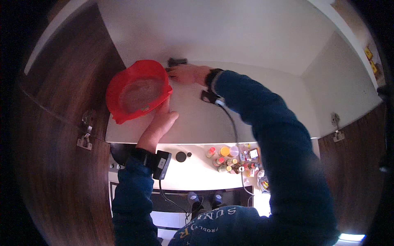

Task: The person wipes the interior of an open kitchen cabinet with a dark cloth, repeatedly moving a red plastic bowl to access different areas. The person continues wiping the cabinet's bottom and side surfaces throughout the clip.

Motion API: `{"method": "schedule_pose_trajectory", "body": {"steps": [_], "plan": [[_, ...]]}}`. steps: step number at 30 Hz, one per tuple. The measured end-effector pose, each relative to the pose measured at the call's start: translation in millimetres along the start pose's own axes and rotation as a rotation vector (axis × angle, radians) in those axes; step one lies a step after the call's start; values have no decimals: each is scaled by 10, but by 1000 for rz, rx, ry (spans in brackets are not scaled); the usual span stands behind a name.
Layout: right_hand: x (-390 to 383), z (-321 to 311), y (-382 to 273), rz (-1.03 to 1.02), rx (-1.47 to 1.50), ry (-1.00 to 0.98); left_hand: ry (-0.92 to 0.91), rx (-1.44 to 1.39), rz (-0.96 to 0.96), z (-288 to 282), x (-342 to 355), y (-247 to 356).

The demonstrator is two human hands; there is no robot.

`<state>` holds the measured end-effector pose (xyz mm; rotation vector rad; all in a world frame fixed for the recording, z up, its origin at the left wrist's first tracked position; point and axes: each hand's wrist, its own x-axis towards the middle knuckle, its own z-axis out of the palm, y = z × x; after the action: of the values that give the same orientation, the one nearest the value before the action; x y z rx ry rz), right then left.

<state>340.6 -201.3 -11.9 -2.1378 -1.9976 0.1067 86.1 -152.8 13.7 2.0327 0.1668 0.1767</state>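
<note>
- Your left hand (163, 121) supports a red basin (141, 92) at the white shelf's (201, 125) left side; fingers hidden, grip unclear.
- Your right hand (186, 74) is at a dark object (177, 61); whether fingers pinch it, I cannot tell.

The red basin (143, 68) looks like plastic, with an uneven, lobed rim, a dull greyish middle and a small pale greenish mark near its lower edge. It is held up, tilted, by the left fingers (166, 106) at its lower right edge, most of it lying left of them. A small dark lump (177, 62) sits against the right fingers (174, 72), partly hidden; its kind is unclear.
</note>
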Motion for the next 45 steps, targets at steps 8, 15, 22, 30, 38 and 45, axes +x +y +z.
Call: {"method": "schedule_pose_trajectory", "body": {"steps": [8, 15, 22, 30, 38, 45], "plan": [[-916, -151, -194, 285, -369, -16, -22, -54, 111, -3, -12, 44], [157, -308, -226, 247, -410, 25, 8, 127, 7, -52, -10, 22], [-364, -361, -309, 314, -206, -266, -43, -16, -13, 0, -18, 65], [-52, -291, -337, 373, -275, -68, -55, 42, 51, -38, 15, 34], [14, -401, -405, 344, -214, 35, -2, 105, 107, -12, 8, 19], [-198, -299, -398, 320, -182, -162, -39, -41, 80, -13, 22, 8]]}}
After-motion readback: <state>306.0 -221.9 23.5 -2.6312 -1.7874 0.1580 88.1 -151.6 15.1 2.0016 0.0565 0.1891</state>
